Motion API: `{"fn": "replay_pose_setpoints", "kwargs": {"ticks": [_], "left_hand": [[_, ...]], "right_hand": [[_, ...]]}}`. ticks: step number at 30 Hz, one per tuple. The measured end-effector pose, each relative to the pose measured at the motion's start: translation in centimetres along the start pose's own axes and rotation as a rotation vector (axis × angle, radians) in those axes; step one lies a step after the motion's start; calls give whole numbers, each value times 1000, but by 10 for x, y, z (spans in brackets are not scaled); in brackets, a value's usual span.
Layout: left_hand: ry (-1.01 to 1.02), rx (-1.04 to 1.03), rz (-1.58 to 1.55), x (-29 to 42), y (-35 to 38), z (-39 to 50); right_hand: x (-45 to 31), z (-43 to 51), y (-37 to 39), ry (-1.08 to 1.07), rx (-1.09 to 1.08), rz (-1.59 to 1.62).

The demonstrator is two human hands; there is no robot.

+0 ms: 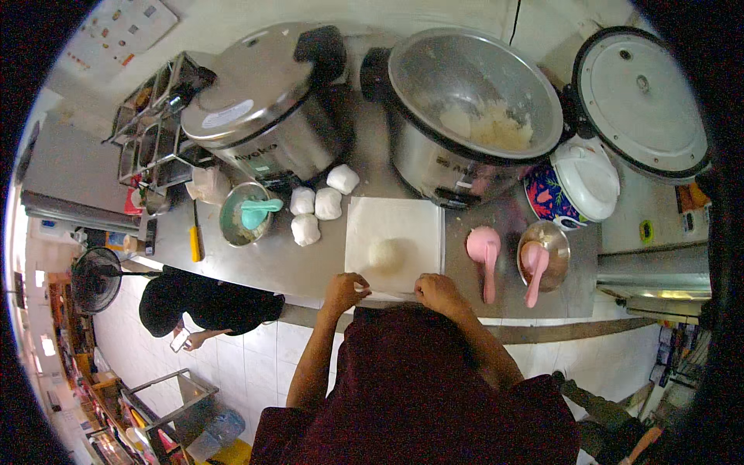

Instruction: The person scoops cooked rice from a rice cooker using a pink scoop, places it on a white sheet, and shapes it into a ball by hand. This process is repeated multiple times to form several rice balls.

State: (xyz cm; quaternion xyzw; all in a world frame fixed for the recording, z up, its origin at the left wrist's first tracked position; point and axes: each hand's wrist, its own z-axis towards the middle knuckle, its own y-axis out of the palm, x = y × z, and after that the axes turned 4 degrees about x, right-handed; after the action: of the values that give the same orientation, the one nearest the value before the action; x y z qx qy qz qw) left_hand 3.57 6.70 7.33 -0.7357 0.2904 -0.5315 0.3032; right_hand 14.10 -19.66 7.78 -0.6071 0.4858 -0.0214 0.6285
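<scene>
A stack of white wrapping paper (401, 218) lies on the steel table before me, with a mound of cooked rice (385, 254) on its top sheet. My left hand (347, 292) pinches the near left corner of that sheet. At the near right corner, my right hand (437, 292) has its fingers closed on the paper edge. Several white wrapped packets (328, 203) sit to the left of the stack. On the right, a pink scoop (483, 247) rests upside down on the table. Beside it, a steel bowl (561, 264) holds another pink scoop (535, 267).
At the back stand a lidded rice cooker (290, 139) and an uncovered rice cooker (424, 157) with rice inside. A bowl (224, 224) with a teal scoop (256, 212) and a yellow-handled knife (195, 244) lie left. Another person (215, 302) holds a phone.
</scene>
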Motion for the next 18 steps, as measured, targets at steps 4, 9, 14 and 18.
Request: {"fn": "replay_pose_setpoints", "kwargs": {"ticks": [4,9,14,18], "left_hand": [[48,-65,-6,2,0,5],[205,-81,-98,5,19,16],[178,-50,-17,17,23,10],[90,-75,-49,26,22,14]], "right_hand": [[0,15,-10,-20,-12,6],[7,21,-13,11,-47,136],[15,13,-3,31,-50,200],[20,11,4,-84,-23,148]]}}
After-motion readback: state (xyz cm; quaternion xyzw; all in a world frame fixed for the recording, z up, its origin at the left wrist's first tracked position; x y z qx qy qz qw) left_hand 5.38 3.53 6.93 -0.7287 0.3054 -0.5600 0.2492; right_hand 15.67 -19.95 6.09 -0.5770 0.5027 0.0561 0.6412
